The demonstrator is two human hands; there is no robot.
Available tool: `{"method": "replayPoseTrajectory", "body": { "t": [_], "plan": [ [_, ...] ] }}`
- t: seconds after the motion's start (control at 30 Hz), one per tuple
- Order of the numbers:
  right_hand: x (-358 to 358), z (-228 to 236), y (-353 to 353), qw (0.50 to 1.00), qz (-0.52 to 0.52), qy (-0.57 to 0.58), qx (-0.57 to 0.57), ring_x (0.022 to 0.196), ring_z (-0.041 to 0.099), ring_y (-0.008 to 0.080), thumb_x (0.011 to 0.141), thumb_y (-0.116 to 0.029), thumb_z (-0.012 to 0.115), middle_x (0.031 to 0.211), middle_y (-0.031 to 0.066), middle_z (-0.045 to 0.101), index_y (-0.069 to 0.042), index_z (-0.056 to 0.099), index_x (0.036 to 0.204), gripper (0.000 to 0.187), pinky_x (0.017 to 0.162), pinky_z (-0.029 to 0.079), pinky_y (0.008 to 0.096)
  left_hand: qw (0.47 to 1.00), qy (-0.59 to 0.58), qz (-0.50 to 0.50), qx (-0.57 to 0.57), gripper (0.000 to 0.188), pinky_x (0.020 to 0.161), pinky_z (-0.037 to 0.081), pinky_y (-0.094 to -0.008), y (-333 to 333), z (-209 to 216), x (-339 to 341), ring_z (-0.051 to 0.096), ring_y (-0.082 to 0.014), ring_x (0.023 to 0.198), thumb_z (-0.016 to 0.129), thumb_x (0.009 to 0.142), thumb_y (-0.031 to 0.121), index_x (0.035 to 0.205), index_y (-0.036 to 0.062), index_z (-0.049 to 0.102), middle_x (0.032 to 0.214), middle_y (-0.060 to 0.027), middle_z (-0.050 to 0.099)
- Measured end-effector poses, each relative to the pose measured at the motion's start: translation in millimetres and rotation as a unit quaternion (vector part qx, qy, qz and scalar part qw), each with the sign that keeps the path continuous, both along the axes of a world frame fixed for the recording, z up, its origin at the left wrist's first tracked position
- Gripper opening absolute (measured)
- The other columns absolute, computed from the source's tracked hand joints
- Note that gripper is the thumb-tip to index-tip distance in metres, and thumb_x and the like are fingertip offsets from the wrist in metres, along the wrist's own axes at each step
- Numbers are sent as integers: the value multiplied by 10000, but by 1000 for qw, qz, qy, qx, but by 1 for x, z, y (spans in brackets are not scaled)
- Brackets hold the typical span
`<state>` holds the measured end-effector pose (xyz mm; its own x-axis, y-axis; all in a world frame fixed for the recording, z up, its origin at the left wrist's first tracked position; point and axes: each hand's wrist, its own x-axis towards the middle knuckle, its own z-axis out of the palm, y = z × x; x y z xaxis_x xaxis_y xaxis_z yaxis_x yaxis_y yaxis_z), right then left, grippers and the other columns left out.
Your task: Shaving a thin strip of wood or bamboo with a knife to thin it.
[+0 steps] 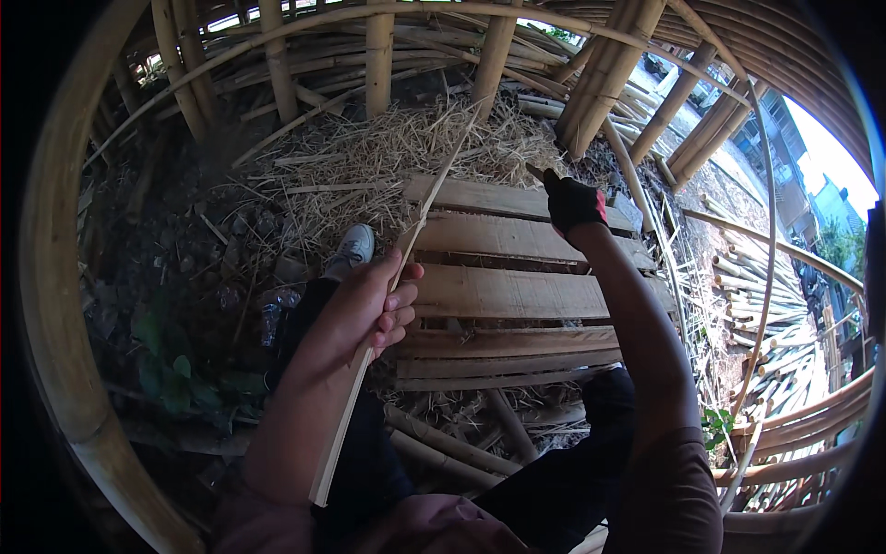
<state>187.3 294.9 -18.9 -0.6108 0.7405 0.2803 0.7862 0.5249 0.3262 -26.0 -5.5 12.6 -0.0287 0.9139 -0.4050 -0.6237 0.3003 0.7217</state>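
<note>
My bare left hand [377,297] is closed around a long, thin split bamboo strip [343,427]. The strip slants from beside my left forearm up past the fist, and its far end is thin and frayed. Over the right part of a wooden slatted bench [503,291], my right hand [574,205] wears a black and red glove and is closed. A short, narrow, blade-like piece [535,173] pokes out beyond its fingers; the rest is hidden in the grip. The two hands are apart, and the right one does not touch the strip.
Bamboo shavings [369,162] cover the ground beyond the bench. Upright bamboo posts [379,65] and stacked poles stand behind. Cut bamboo pieces [766,323] lie at the right. My shoe [356,244] rests left of the bench. A curved bamboo pole [60,305] runs down the left.
</note>
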Motion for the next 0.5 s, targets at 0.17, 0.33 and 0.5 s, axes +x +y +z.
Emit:
{"method": "replayPoseTrajectory", "body": {
  "t": [0.17, 0.33, 0.5],
  "plan": [
    [16, 0, -55, 990, 8, 25, -141, 910, 676, 361, 964, -279, 481, 1001, 165, 685, -121, 507, 1266, 342, 750, 526, 499, 999, 22, -16, 29, 295, 278, 262, -157, 4, 8, 7, 305, 14, 367, 412, 1042, 358, 1003, 77, 491, 545, 89, 331],
    [41, -18, -96, 970, -13, 118, -212, 944, 647, 400, 968, -318, 484, 1006, 185, 659, -154, 473, 1284, 356, 785, 510, 519, 999, 39, -16, -12, 296, 255, 275, -148, 8, 6, 10, 300, 12, 338, 421, 1043, 351, 1000, 68, 496, 528, 80, 326],
    [98, 13, -128, 963, -29, 232, -133, 858, 663, 365, 967, -323, 514, 867, 150, 673, -153, 578, 1180, 280, 711, 510, 487, 999, 3, -29, -14, 314, 238, 298, -148, 10, 9, 14, 319, 5, 314, 367, 1063, 306, 1020, 22, 493, 515, 69, 336]
  ]
}}
